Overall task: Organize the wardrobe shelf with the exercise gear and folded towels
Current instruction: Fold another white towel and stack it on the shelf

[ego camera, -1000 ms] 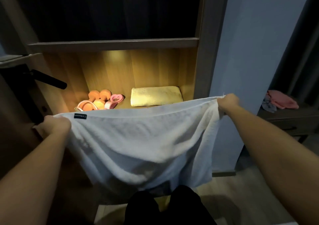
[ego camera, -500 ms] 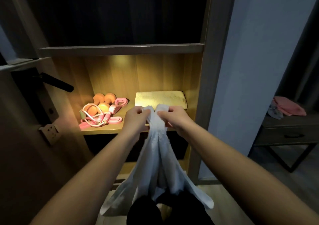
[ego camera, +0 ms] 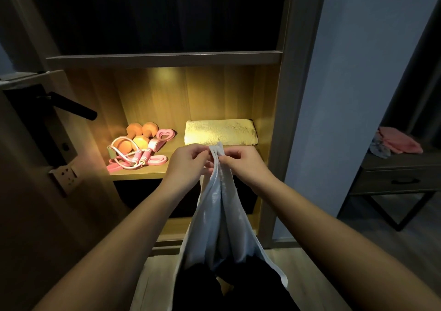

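Observation:
A white towel (ego camera: 222, 217) hangs doubled in front of me, its top corners brought together. My left hand (ego camera: 188, 161) and my right hand (ego camera: 243, 165) pinch those corners side by side, just in front of the lit wardrobe shelf (ego camera: 143, 172). On the shelf's right lies a folded yellow towel (ego camera: 220, 132). At its left sit orange dumbbells (ego camera: 140, 135), a pink jump rope (ego camera: 133, 159) and a pink heart-shaped grip (ego camera: 163, 137).
An open door with a black handle (ego camera: 74, 106) and a wall socket (ego camera: 66, 176) stands at the left. A dark side table (ego camera: 396, 174) with pink and grey cloths (ego camera: 398, 142) is at the right, past a pale wall (ego camera: 353, 96).
One second ago the towel was spread wide between my hands. I brought my hands together, folding it in half lengthwise; since half a second ago they have hardly moved.

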### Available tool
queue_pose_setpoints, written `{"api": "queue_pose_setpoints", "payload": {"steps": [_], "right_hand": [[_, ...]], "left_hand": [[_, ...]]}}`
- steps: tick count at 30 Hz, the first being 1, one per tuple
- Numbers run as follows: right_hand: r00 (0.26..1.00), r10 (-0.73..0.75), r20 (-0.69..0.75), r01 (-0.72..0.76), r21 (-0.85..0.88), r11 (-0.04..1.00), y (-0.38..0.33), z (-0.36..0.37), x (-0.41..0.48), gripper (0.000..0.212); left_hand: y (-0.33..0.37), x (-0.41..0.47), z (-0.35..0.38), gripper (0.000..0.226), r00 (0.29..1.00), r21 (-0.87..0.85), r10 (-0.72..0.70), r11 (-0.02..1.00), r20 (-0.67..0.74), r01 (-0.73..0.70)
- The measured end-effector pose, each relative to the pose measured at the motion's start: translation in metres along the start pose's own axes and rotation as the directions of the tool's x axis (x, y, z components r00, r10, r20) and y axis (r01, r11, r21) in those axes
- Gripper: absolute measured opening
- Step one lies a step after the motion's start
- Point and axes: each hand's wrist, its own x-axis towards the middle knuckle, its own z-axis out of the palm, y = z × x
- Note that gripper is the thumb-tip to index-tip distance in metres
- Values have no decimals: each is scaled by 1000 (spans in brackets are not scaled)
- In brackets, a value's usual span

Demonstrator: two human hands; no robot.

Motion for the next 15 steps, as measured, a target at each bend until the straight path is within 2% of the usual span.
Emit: {"api": "queue_pose_setpoints", "payload": {"steps": [2, 4, 8, 11, 15], "right_hand": [[998, -32, 52, 28, 65, 997, 3, -3, -4, 18], [992, -94, 85, 90, 44, 995, 4, -3, -7, 16], [993, -111, 49, 110, 8, 994, 3, 1, -6, 17], [991, -98, 88, 97, 8, 995, -2, 2, -5, 19], [989, -93, 116, 88, 49, 995, -8, 0, -6, 16]], "left_hand": [[1, -1, -5, 18, 998, 28, 51, 998, 24, -52], [1, 1, -11, 12, 995, 63, 92, 994, 39, -95], [3, 11, -23, 5, 979, 160, 146, 973, 142, -168], [0, 24, -32, 16, 973, 234, 149, 954, 174, -188], [-4, 37, -38, 19, 961, 283, 179, 930, 210, -235]]}}
